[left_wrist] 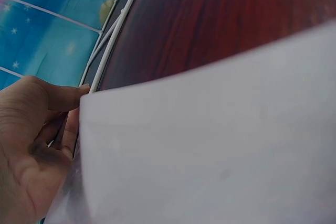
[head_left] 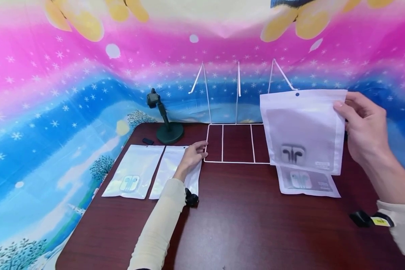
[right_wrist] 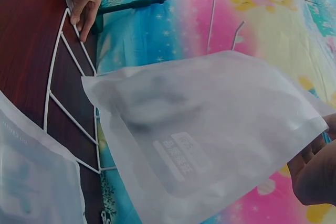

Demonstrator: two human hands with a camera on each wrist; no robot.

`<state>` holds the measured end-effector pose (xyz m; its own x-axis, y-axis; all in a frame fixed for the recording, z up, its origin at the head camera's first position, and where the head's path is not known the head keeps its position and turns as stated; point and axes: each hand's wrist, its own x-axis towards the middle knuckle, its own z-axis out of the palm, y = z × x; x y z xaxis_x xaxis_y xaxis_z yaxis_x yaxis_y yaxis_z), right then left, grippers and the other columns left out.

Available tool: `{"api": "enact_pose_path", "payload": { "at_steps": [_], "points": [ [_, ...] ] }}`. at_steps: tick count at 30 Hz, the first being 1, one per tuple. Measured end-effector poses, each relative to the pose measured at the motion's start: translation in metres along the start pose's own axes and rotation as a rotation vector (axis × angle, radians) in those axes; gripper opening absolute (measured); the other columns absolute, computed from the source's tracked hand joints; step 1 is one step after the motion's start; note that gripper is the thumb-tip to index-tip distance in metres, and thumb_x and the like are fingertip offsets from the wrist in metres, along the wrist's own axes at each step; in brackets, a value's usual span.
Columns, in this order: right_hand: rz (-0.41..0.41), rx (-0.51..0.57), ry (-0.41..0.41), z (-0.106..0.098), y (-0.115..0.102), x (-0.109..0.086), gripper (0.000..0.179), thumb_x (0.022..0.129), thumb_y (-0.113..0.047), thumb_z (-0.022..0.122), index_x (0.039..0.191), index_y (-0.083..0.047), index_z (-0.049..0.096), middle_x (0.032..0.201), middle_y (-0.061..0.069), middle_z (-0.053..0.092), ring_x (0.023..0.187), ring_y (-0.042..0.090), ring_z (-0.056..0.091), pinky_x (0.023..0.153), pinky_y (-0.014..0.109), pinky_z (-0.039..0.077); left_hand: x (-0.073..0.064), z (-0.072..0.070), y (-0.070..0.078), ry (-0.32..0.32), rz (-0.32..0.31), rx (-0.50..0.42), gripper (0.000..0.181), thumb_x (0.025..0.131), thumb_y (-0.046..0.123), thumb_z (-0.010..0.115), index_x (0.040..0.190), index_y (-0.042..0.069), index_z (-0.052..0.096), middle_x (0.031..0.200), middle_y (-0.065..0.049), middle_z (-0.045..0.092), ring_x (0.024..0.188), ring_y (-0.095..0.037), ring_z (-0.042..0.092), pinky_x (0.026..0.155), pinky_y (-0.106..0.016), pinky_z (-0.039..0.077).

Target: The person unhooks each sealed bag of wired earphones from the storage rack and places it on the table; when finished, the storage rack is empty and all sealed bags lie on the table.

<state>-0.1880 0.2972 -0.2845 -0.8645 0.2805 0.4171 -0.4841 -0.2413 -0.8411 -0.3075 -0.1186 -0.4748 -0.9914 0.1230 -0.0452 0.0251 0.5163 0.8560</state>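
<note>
My right hand (head_left: pixel 368 123) pinches the upper right edge of a white zip bag (head_left: pixel 302 127), thumb in front. Dark earphones in a case show through its lower part. The bag hangs upright, its punched top hole close by the tip of the right hook (head_left: pixel 285 75) of a white wire rack (head_left: pixel 237 162). At the rack's left side, my left hand (head_left: pixel 193 155) grips the base wire between thumb and fingers. In the left wrist view, the thumb of the left hand (left_wrist: pixel 31 129) lies against the white wire, and a pale bag (left_wrist: pixel 210 145) covers much of the picture.
Two more white bags, a left one (head_left: pixel 135 168) and one partly under the left arm (head_left: pixel 165 168), lie on the brown table (head_left: pixel 239 225). Another bag (head_left: pixel 307 183) lies below the raised one. Behind stand a dark green stand (head_left: pixel 168 131) and a small black object (head_left: pixel 147 141).
</note>
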Motion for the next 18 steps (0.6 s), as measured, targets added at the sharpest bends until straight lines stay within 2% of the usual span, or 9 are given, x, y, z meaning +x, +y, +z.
{"api": "enact_pose_path", "payload": {
  "at_steps": [8,13,16,18],
  "points": [
    [-0.031,-0.045,0.094,-0.030,-0.006,-0.012,0.027,0.091,0.007,0.074,0.118,0.006,0.074,0.094,0.006,0.075,0.079,0.013,0.070,0.063,0.017,0.058,0.002,0.003,0.001,0.003,0.005,0.009,0.050,0.099,0.006,0.070,0.147,0.016,0.061,0.143,-0.011,0.061,0.132,-0.028,0.059,0.112,-0.039,0.049],
    [-0.063,0.085,0.063,-0.063,0.000,-0.022,0.023,0.093,0.017,0.064,0.115,0.013,0.071,0.090,0.010,0.077,0.074,0.014,0.072,0.059,0.018,0.057,0.002,0.004,0.004,0.000,0.014,0.006,0.050,0.099,0.006,0.070,0.147,0.015,0.061,0.142,-0.012,0.061,0.131,-0.028,0.059,0.112,-0.039,0.049],
    [-0.046,0.120,0.070,-0.087,0.004,-0.028,0.023,0.097,0.016,0.059,0.116,0.009,0.070,0.093,0.008,0.077,0.073,0.012,0.072,0.056,0.018,0.056,0.003,0.004,0.005,-0.005,0.018,0.004,0.050,0.099,0.006,0.070,0.147,0.015,0.061,0.142,-0.013,0.062,0.131,-0.029,0.060,0.111,-0.040,0.049],
    [0.003,0.089,0.097,-0.104,0.006,-0.030,0.023,0.100,0.011,0.057,0.118,0.002,0.069,0.099,0.002,0.075,0.074,0.009,0.071,0.056,0.016,0.055,0.003,0.004,0.006,-0.006,0.017,0.005,0.049,0.099,0.006,0.070,0.146,0.015,0.061,0.142,-0.013,0.062,0.131,-0.029,0.060,0.112,-0.039,0.049]
  ]
}}
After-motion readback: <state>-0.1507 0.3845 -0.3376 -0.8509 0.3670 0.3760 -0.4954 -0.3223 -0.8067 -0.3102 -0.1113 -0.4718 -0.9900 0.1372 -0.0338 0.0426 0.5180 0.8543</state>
